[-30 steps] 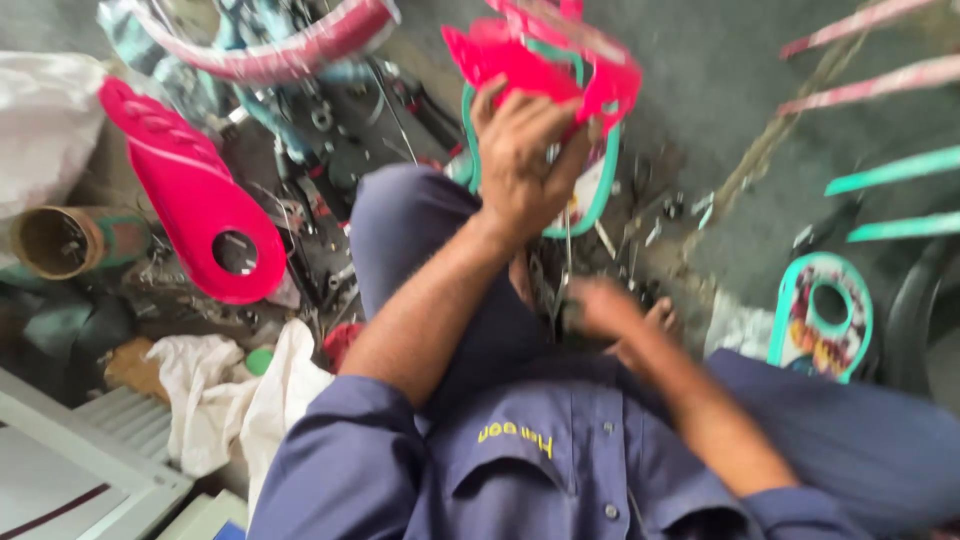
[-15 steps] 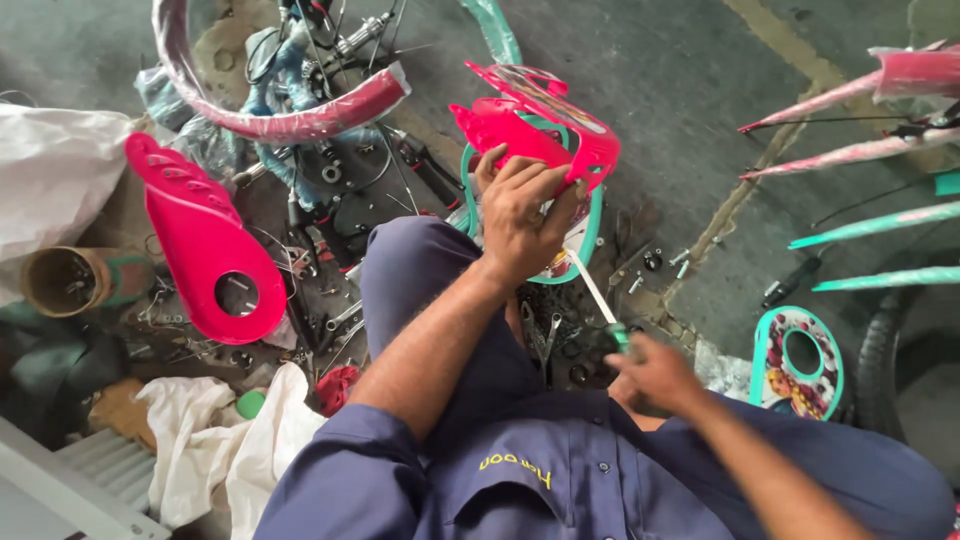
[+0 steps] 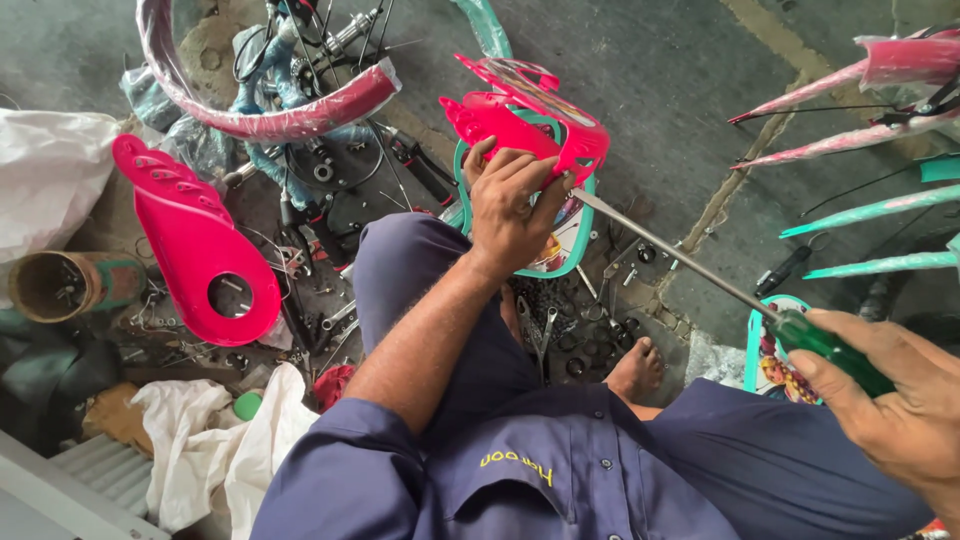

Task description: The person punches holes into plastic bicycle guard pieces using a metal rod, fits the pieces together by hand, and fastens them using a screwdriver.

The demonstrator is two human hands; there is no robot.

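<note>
1. Fingers [image 3: 525, 185] of my left hand [image 3: 510, 215] are closed over the top of the pink plastic guard [image 3: 525, 120], which sits on a teal-rimmed panel [image 3: 580, 235] on the floor just past my raised left knee. My right hand [image 3: 900, 400] is wrapped around the green handle of the long screwdriver [image 3: 680, 255], whose tip reaches in under the guard beside my left fingers.
2. That tip looks very close to my knuckles, so I judge a slip off the fastener could jab the hand.
3. My grip sits far back on a long shaft; I think any sideways lean could cam the tip out or scratch the plastic.
4. I hold the guard from above only, so it may rock or twist on the panel under pressure.
5. Loose nuts and washers [image 3: 580, 330] lie on the floor near my bare foot [image 3: 635, 370]; a dropped screw could vanish among them.
</note>
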